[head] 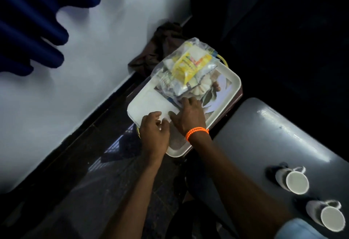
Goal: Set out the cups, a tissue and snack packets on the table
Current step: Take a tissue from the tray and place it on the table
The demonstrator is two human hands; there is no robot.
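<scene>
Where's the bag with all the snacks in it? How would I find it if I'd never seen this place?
Look for the white tray on the low stand beside the grey table. The clear plastic bag lies on the tray's far end, just beyond the right hand. It's the only see-through thing there, stuffed with packets, with a bright yellow packet on top.

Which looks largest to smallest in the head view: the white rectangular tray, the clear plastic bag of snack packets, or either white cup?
1. White rectangular tray.
2. Clear plastic bag of snack packets.
3. The two white cups, which look alike, so unranked; they sit nearer the camera.
</scene>
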